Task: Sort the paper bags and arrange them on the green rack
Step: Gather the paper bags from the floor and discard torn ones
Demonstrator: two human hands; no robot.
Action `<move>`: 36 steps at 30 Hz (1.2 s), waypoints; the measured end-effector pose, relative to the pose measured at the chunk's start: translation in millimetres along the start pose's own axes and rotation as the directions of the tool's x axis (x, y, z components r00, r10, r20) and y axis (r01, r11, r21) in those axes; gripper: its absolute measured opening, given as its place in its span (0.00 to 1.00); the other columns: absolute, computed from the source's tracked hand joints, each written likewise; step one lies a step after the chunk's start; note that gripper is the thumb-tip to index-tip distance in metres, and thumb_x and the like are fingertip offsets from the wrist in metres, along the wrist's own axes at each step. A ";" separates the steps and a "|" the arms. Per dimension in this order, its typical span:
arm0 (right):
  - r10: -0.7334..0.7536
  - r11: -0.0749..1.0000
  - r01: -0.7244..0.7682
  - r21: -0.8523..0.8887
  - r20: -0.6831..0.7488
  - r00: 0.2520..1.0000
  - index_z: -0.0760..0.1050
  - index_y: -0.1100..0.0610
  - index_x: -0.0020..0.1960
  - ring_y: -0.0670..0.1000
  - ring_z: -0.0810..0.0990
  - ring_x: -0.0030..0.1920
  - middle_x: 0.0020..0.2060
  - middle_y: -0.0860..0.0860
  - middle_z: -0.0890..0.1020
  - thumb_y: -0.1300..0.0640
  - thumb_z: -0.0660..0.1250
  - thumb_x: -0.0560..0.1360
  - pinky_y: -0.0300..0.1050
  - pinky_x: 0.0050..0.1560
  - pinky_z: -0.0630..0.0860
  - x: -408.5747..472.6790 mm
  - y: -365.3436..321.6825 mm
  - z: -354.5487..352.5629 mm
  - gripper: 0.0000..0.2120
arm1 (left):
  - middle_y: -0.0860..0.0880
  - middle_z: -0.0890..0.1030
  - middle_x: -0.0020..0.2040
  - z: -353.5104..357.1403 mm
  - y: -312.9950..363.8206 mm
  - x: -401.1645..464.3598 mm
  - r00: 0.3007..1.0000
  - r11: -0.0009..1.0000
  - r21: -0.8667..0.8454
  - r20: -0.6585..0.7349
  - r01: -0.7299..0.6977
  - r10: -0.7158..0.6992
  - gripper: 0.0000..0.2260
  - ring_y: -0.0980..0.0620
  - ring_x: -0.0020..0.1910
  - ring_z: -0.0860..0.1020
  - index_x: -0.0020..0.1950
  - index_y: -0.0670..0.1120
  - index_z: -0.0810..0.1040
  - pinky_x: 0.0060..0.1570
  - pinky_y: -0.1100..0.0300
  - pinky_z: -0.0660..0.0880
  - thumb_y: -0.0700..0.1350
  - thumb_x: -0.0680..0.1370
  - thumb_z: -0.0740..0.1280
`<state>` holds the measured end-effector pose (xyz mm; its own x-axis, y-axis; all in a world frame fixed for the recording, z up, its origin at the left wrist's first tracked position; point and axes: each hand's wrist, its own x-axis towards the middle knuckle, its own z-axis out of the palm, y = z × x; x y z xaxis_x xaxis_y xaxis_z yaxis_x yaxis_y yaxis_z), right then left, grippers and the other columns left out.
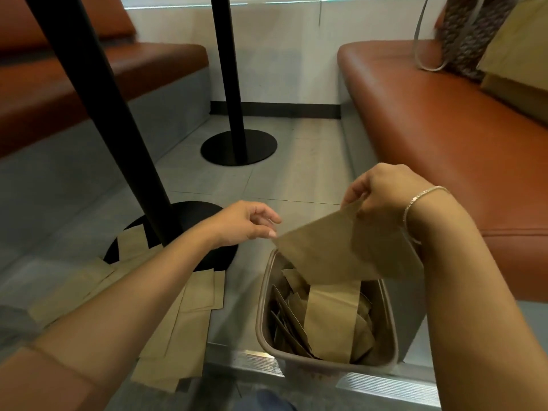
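The bin (326, 361) stands on the floor (296, 179), its rim open upward and its right side close to the front edge of the orange bench (444, 137). Beyond the bin the floor runs free to the wall. Left of the bin, bare tiles leave a narrow lane before the flat bags (178, 321) spread on the floor. Two black poles rise left of the bin: the near pole (118, 143), whose round base is partly covered by the flat bags, and the far pole (231, 84) on its own round base farther back. A second orange bench (89, 84) lies beyond the poles.

One bag (341, 247) hangs over the bin, tilted, its lower edge above the bags in the bin (332, 315); those are too jumbled to count. The flat bags overlap, so their number is unclear.

The right hand (382, 188) pinches the raised bag's upper corner, its grip closed tight on the paper; a bracelet (421, 200) circles the wrist. The left hand (249, 221) sits just left of the bag's low corner, fingers loosely bent, the fingertips at the paper's edge, holding nothing. On the bench right of the bin sit a patterned tote (468, 34) and a tan bag (519, 54).
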<state>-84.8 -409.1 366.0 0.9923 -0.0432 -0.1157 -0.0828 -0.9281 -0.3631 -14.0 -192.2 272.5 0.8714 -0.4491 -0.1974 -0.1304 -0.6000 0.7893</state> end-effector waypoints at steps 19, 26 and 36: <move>-0.088 0.963 0.157 -0.221 0.294 0.952 0.69 0.55 0.67 0.56 0.75 0.60 0.61 0.53 0.75 0.48 0.69 0.72 0.47 0.52 0.72 55.6 -103.1 132.0 0.25 | 0.50 0.80 0.52 -46.4 -101.0 -35.7 0.945 0.953 -0.027 -0.120 0.303 -0.304 0.11 0.52 0.50 0.79 0.58 0.50 0.75 0.52 0.57 0.75 0.45 0.76 0.68; -0.172 0.973 0.217 -0.082 0.375 0.911 0.73 0.57 0.61 0.53 0.76 0.52 0.53 0.52 0.77 0.52 0.68 0.73 0.43 0.43 0.71 91.2 -178.9 243.3 0.18 | 0.48 0.78 0.53 -79.2 -201.4 -49.1 0.845 0.853 0.032 -0.163 0.520 -0.509 0.13 0.50 0.51 0.78 0.60 0.47 0.74 0.50 0.57 0.74 0.48 0.76 0.68; 0.082 0.996 -0.084 -0.013 0.400 0.913 0.66 0.59 0.66 0.58 0.72 0.62 0.61 0.58 0.73 0.56 0.64 0.75 0.50 0.60 0.73 122.4 -176.1 417.2 0.22 | 0.45 0.75 0.60 -63.4 -327.9 -65.4 0.705 0.688 0.153 -0.169 0.709 -0.689 0.14 0.47 0.61 0.73 0.61 0.43 0.73 0.47 0.64 0.70 0.46 0.77 0.66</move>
<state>13.0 -96.6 30.2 0.8623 0.0328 -0.5053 -0.1642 -0.9259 -0.3403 1.7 75.8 63.5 0.7842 0.2082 -0.5845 0.4554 -0.8329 0.3143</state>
